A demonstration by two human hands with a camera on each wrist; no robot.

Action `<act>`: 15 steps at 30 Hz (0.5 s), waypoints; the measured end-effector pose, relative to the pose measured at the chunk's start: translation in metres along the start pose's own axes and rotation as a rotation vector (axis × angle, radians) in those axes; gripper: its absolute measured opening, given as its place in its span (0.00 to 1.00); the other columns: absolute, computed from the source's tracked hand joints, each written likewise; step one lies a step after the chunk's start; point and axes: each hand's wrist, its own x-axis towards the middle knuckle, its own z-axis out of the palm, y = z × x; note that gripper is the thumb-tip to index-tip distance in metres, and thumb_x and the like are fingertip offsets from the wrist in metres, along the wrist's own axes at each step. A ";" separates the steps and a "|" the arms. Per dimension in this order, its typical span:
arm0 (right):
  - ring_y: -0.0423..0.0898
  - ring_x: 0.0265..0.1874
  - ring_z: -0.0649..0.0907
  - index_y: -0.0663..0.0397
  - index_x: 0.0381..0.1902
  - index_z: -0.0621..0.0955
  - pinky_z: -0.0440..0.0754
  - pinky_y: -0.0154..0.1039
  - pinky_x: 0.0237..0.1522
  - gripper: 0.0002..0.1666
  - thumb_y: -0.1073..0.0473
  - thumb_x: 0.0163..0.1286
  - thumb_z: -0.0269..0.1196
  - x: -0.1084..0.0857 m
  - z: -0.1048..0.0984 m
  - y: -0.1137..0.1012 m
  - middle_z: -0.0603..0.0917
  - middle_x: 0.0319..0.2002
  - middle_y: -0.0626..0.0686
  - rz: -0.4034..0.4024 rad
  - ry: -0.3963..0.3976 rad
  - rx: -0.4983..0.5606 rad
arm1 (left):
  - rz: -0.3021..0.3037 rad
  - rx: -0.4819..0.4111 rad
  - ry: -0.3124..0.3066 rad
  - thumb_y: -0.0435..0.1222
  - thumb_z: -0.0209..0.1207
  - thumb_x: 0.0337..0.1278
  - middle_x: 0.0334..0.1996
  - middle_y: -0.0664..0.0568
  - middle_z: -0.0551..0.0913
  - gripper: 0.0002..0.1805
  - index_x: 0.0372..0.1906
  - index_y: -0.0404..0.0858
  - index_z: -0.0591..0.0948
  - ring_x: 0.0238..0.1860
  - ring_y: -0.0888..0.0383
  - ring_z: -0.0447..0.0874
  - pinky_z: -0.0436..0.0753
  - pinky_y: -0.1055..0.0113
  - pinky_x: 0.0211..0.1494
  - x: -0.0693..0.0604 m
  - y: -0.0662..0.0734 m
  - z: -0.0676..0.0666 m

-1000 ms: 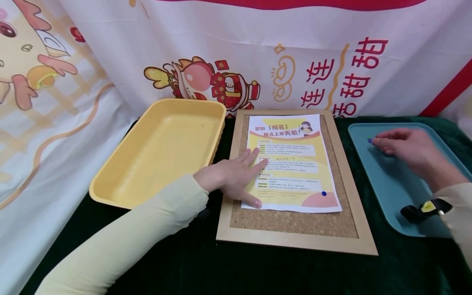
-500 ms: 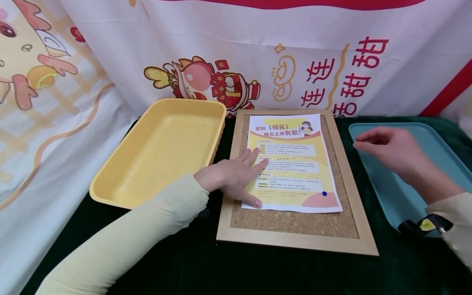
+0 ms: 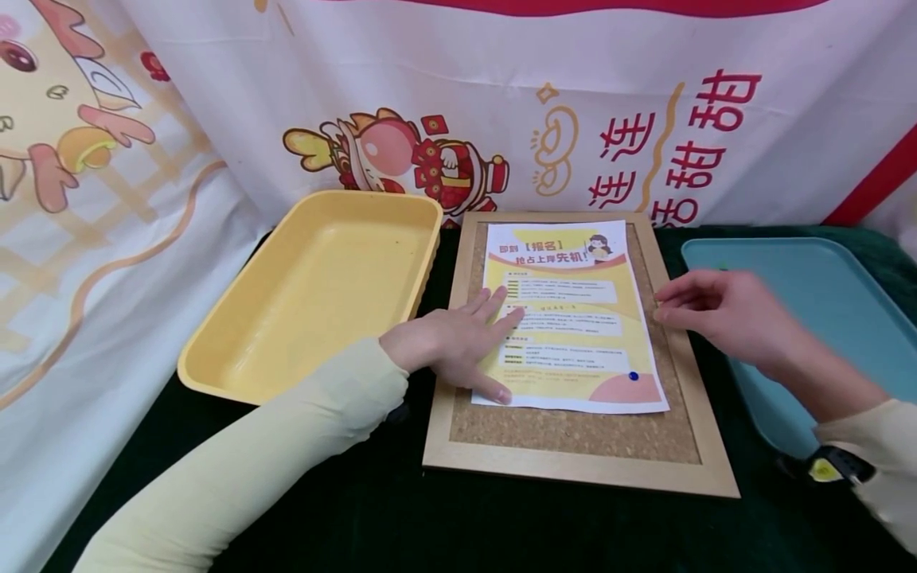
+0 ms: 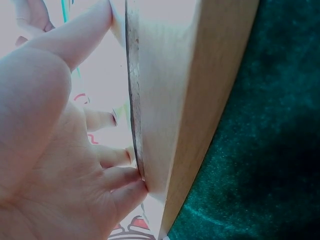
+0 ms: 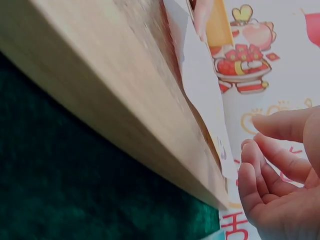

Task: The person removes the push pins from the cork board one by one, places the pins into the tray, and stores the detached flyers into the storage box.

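A printed sheet [image 3: 566, 326] lies on a wood-framed cork board [image 3: 573, 434], with a blue pushpin [image 3: 634, 376] near its lower right corner. Spread over the sheet's left side and the cork, my left hand [image 3: 458, 342] presses it flat; the left wrist view shows that hand [image 4: 65, 150] beside the frame. Over the board's right frame edge is my right hand [image 3: 738, 318], thumb and index close together in a pinch. In the right wrist view its other fingers [image 5: 272, 185] are curled; the small pin at the fingertips is hidden.
A yellow tray [image 3: 315, 294] stands left of the board, and a blue-green tray [image 3: 802, 270] lies to the right, with a small green thing [image 3: 723, 268] near its upper left. Behind hangs a printed cloth [image 3: 430, 64]. Dark green cloth [image 3: 501, 525] covers the table.
My right hand has moved left from the blue-green tray, where a blue pin showed at its fingertips, to the board's right edge. My left hand stays on the sheet.
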 end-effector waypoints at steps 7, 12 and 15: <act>0.53 0.50 0.81 0.52 0.60 0.84 0.82 0.32 0.40 0.21 0.49 0.75 0.70 -0.005 0.014 -0.009 0.86 0.54 0.58 -0.041 -0.044 -0.012 | 0.004 -0.007 0.005 0.73 0.60 0.60 0.87 0.44 0.25 0.66 0.88 0.51 0.36 0.89 0.46 0.28 0.64 0.45 0.83 0.001 0.000 0.001; 0.51 0.46 0.82 0.52 0.57 0.86 0.84 0.33 0.39 0.17 0.53 0.74 0.70 -0.010 0.023 -0.012 0.87 0.50 0.55 -0.067 -0.086 -0.008 | 0.001 -0.004 0.005 0.74 0.60 0.60 0.87 0.44 0.25 0.66 0.88 0.51 0.36 0.89 0.46 0.28 0.64 0.45 0.83 0.001 0.000 0.001; 0.50 0.45 0.82 0.53 0.56 0.86 0.84 0.32 0.39 0.16 0.55 0.74 0.71 -0.012 0.027 -0.011 0.88 0.48 0.55 -0.079 -0.104 -0.008 | 0.002 -0.001 0.003 0.74 0.60 0.60 0.87 0.44 0.25 0.66 0.88 0.51 0.36 0.89 0.46 0.28 0.64 0.45 0.83 0.001 0.000 0.000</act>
